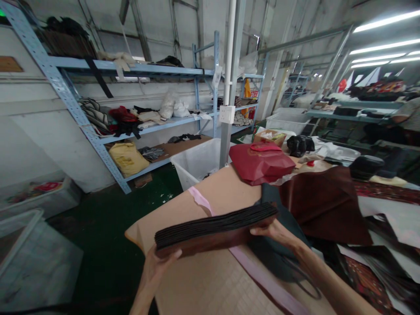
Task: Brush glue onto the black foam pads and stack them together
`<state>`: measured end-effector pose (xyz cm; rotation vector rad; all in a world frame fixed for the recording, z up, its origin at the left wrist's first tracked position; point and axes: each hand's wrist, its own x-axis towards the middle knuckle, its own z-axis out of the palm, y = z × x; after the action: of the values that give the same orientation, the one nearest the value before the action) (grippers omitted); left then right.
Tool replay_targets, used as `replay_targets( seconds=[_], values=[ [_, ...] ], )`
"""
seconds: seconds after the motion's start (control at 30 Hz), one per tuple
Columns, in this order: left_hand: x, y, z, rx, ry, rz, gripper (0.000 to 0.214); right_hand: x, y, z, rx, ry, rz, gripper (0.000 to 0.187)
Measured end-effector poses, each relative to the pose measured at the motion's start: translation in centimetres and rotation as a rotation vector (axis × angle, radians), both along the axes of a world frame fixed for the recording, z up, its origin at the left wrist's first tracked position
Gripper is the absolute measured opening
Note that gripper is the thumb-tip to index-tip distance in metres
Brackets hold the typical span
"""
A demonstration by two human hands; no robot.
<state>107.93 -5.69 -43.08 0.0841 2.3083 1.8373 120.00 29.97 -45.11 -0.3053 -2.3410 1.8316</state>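
Observation:
Between my two hands is a long, thick stack of dark brown leather-like pieces (210,232), its black layered edges facing up. My left hand (162,262) grips its left end, thumb on the near brown face. At the right end my right hand (269,229) is closed on it, thumb likewise on the near face. The stack is held above a tan board-covered table (193,280). A pink strip (256,271) runs across the table beneath it. Behind my right hand lies a dark grey cloth-like item (278,253) with a thin cord loop.
A red bag (260,162) sits at the table's far side, beside a dark brown sheet (324,203). Patterned pieces (370,275) lie at right. A metal post (225,140) and white bin (197,159) stand beyond. Blue shelving (147,127) lines the wall; grey bins (42,262) stand left.

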Motion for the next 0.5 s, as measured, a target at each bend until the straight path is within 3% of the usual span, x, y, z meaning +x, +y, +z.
replay_targets(
  seconds=[0.07, 0.17, 0.27, 0.37, 0.5],
  values=[
    [-0.4, 0.0, 0.6, 0.026, 0.058, 0.021, 0.059, -1.5, 0.7, 2.6, -0.01, 0.044, 0.003, 0.065],
    [-0.6, 0.7, 1.9, 0.123, 0.123, 0.12, 0.07, -4.2, 2.1, 6.8, -0.017, 0.016, 0.074, 0.059],
    [-0.5, 2.2, 2.7, 0.235, 0.063, 0.108, 0.063, -6.8, 3.2, 9.1, -0.022, 0.029, 0.126, 0.058],
    [-0.6, 3.4, 1.8, 0.344, -0.117, 0.087, 0.052, -9.2, 3.5, 8.3, -0.078, -0.049, 0.127, 0.056],
    [-1.3, 3.8, -1.4, 0.317, -0.379, 0.146, 0.042, -11.8, 2.8, 3.8, -0.121, -0.232, 0.148, 0.045]
  ],
)
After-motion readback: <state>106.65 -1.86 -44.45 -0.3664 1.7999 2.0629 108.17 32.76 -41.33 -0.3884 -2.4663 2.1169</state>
